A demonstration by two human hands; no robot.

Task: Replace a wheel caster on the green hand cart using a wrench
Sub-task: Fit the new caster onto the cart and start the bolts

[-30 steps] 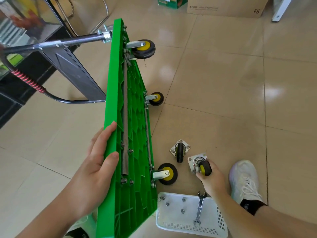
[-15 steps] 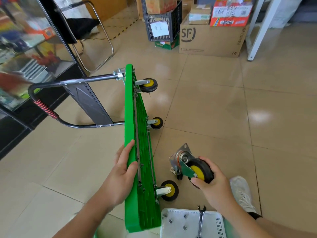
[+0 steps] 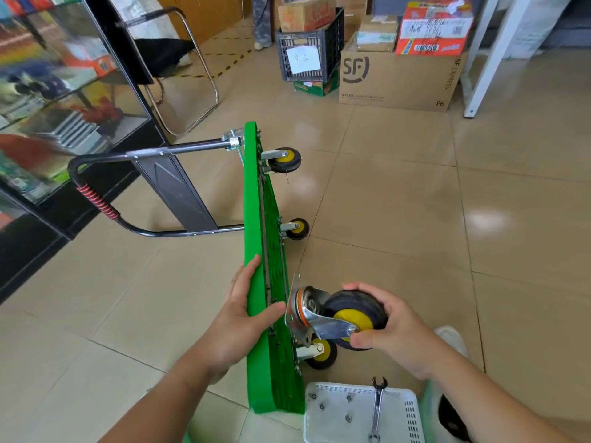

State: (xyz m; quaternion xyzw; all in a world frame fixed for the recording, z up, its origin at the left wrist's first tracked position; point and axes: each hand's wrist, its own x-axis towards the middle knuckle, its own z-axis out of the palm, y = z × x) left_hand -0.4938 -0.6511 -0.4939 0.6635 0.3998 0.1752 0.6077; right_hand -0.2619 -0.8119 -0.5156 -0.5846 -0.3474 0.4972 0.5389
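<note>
Bright even light, glare patches on glossy floor tiles [image 3: 486,219], blurred glass cabinet [image 3: 64,91], wide-angle bowing at edges.

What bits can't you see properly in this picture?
Head view: the cart spot for the held caster is hidden behind the caster's plate.
The white basket is cut off by the bottom edge.
Nuts inside it are too small to size up.
Cabinet shelves are blurred.
</note>
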